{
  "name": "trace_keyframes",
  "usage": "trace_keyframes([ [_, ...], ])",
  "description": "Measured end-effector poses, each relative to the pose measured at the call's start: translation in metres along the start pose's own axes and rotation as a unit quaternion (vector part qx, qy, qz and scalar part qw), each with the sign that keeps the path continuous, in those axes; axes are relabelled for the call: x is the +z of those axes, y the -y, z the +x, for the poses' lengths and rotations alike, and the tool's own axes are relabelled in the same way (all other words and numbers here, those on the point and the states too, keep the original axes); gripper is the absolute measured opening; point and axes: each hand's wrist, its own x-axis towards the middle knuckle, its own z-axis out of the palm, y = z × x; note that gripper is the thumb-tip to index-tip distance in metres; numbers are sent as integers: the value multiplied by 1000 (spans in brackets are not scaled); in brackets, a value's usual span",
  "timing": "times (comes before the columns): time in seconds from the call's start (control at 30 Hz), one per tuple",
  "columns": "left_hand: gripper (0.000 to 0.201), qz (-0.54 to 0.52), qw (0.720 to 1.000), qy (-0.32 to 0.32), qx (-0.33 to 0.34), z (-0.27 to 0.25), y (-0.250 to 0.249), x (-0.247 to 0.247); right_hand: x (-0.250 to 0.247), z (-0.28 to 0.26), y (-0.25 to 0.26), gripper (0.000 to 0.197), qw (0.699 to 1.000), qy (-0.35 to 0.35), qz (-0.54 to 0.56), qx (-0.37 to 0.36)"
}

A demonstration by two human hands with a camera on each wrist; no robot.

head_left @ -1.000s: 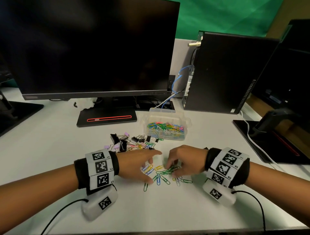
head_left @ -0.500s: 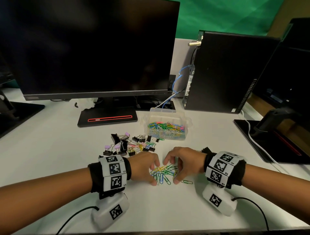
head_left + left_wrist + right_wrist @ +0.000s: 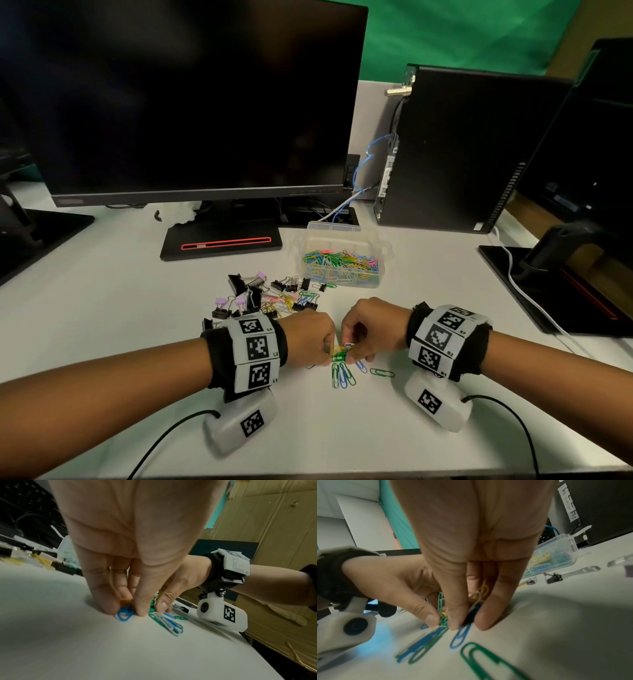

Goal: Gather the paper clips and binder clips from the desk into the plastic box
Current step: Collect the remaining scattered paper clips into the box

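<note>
A small heap of coloured paper clips point(image 3: 339, 354) lies on the white desk point(image 3: 102, 325) between my two hands. My left hand point(image 3: 310, 342) pinches blue and yellow clips point(image 3: 125, 613) against the desk. My right hand point(image 3: 363, 337) pinches green, yellow and blue clips point(image 3: 476, 601) from the other side. Several clips point(image 3: 342, 375) lie loose just in front of the fingers, one green clip point(image 3: 382, 372) apart to the right. The clear plastic box point(image 3: 342, 260), holding many clips, stands behind the hands. Black and lilac binder clips point(image 3: 260, 294) lie left of the box.
A dark monitor point(image 3: 191, 102) on a black stand point(image 3: 222, 243) fills the back. A black computer tower point(image 3: 462, 147) stands at the back right, another monitor base point(image 3: 561, 287) at the right edge. Crumpled white paper point(image 3: 181, 212) lies by the stand.
Both hands have drawn together, sweeping the scattered clips into a tight heap, and the fingers have curled from flat to pinching it. A few clips were left behind at the front.
</note>
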Motion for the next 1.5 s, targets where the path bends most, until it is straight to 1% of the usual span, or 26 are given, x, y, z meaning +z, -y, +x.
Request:
trace_keyframes([
  [0.1, 21, 46, 999, -4, 5, -1, 2, -3, -2, 1, 1, 9, 1000, 6, -23, 2],
  [0.17, 23, 71, 997, -11, 4, -1, 4, -4, -3, 3, 1, 15, 999, 12, -42, 0],
  [0.23, 21, 85, 996, -3, 1, -1, 6, -5, -4, 5, 2, 21, 998, 20, -59, -4],
  [0.3, 15, 95, 995, 7, 5, 2, 8, -5, -4, 5, 4, 14, 997, 28, -75, -15],
  [0.37, 14, 103, 995, 12, 7, 5, 10, -4, -5, 5, 5, 8, 995, 28, -91, -28],
  [0.43, 14, 108, 994, 17, 13, 7, 12, -3, -5, 7, 4, 14, 994, 25, -103, -33],
  [0.53, 20, 114, 993, 27, 14, 8, 13, -3, -9, 11, -1, 9, 995, 15, -91, -26],
  [0.63, 11, 101, 994, 35, 25, 9, 14, -6, -19, 18, -8, 19, 997, -2, -71, -11],
  [0.7, 14, 84, 995, 42, 31, 10, 15, -11, -28, 22, -11, 18, 998, -20, -58, -3],
  [0.9, 11, 45, 998, 39, 30, 24, 24, -28, -72, 41, -20, 14, 988, -145, -47, 18],
  [0.97, 12, 21, 999, 20, 21, 28, 28, -35, -81, 48, -23, 13, 981, -188, -37, 30],
  [1.07, 18, 14, 999, -37, 17, 35, 33, -48, -87, 59, -31, 13, 970, -239, 12, 51],
  [1.13, 20, 10, 996, -87, 12, 41, 35, -60, -87, 65, -36, 14, 966, -251, -17, 62],
  [1.23, 21, -9, 988, -153, 9, 57, 40, -77, -83, 74, -37, 19, 974, -205, -77, 64],
  [1.33, 19, -31, 980, -195, -2, 75, 46, -87, -82, 80, -36, 24, 974, -180, -120, 68],
  [1.43, 16, -61, 974, -219, -13, 89, 46, -91, -83, 81, -35, 24, 979, -154, -118, 61],
  [1.5, 15, -84, 973, -215, -18, 96, 46, -91, -85, 78, -36, 21, 984, -142, -90, 56],
])
